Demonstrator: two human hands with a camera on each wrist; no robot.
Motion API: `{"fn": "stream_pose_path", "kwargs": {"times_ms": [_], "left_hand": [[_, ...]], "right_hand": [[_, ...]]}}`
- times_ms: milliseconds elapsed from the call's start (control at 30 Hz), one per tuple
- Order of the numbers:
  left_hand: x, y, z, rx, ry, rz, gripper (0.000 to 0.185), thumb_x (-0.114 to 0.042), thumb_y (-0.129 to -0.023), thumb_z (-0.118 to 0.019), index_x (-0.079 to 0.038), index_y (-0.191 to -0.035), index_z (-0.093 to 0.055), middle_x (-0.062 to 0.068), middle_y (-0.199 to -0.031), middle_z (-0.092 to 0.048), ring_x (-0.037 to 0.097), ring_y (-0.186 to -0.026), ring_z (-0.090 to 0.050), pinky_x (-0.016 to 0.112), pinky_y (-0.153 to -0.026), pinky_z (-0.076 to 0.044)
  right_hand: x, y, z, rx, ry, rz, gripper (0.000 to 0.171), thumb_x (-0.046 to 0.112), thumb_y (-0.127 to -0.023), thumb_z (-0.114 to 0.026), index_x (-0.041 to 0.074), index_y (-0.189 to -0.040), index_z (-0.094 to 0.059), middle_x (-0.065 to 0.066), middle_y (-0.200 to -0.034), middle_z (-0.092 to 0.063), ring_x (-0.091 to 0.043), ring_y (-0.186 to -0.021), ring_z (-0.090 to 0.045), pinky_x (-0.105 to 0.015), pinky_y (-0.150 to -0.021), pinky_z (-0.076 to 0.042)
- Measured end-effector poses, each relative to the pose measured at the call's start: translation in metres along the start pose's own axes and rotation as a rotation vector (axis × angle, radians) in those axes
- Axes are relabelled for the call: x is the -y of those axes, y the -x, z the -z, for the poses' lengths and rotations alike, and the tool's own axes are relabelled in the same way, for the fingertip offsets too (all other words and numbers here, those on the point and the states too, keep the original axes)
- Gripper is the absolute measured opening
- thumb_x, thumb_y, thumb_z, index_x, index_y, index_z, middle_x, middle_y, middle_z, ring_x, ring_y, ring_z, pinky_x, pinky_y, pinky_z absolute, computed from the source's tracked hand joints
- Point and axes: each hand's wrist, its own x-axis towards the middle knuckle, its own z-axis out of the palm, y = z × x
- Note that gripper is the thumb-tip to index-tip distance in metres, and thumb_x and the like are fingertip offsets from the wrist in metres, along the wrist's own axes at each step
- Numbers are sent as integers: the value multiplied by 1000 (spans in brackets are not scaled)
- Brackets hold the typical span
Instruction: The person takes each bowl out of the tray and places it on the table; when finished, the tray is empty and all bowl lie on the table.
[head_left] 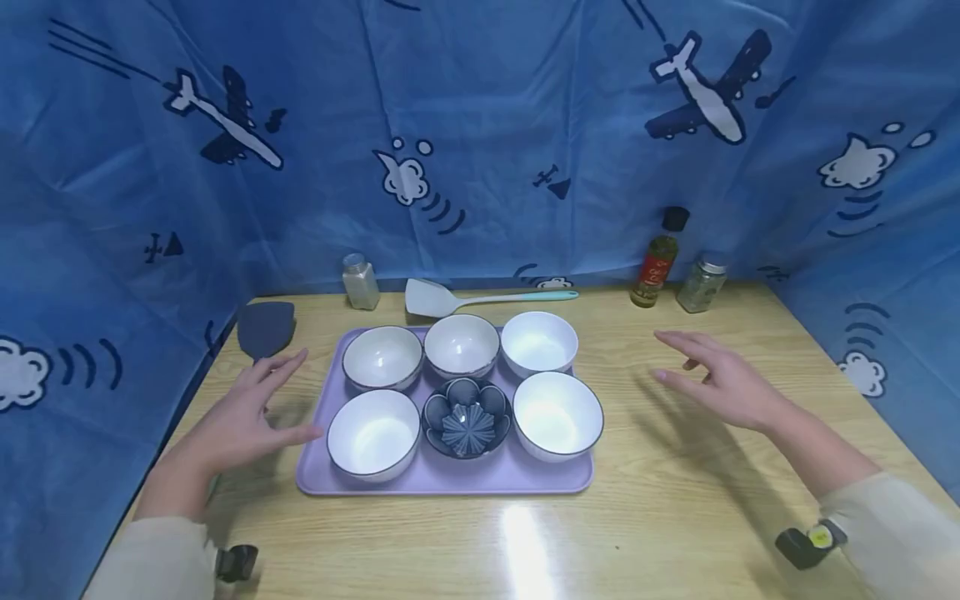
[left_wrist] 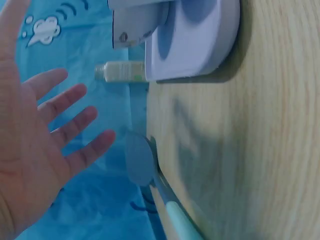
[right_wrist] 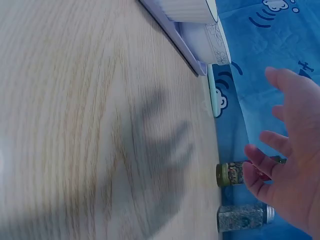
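Note:
My left hand hovers beside the left edge of a lilac tray, fingers spread and holding nothing. To the right of the tray, my right hand is held over the table with relaxed fingers, also holding nothing. Two rows of bowls stand on the tray. The front row has a white bowl, a dark blue petal-patterned bowl and another white bowl. Behind them are a left bowl, a middle bowl and a right bowl, all white inside.
A dark-headed spatula lies left, partly behind my left hand. Along the back stand a glass shaker, a red-labelled bottle and a spice jar. Another spatula lies behind the tray. A blue curtain surrounds the wooden table.

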Motion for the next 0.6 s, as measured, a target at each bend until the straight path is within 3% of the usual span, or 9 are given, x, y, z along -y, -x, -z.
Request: {"fn": "stream_pose_path", "kwargs": {"times_ms": [167, 467, 600], "left_hand": [[8, 2, -6, 6, 124, -9, 110, -51, -78, -81, -29, -161, -13, 17, -153, -32, 40, -129, -43, 50, -86, -52], [21, 6, -14, 53, 212, 20, 111, -45, -77, -84, -20, -161, -16, 21, -147, -34, 34, -116, -52, 37, -80, -52], [26, 8, -18, 91, 339, 21, 100, -36, -79, -84, -14, -158, -27, 19, -134, -45, 27, -108, -54, 31, -79, -53]], "right_hand": [[0, -5, -4, 6, -45, -8, 59, 37, -98, -63, 14, -150, -46, -19, -148, -48, -27, -103, -62, -30, -72, -53], [0, -27, -15, 51, -157, -54, 60, 38, -97, -64, 14, -149, -47, -14, -151, -49, -29, -110, -64, -33, -80, -54], [4, -38, -20, 59, -194, -43, 59, 36, -97, -66, 13, -148, -49, -13, -150, -51, -30, -109, -65, -27, -80, -54]]}}
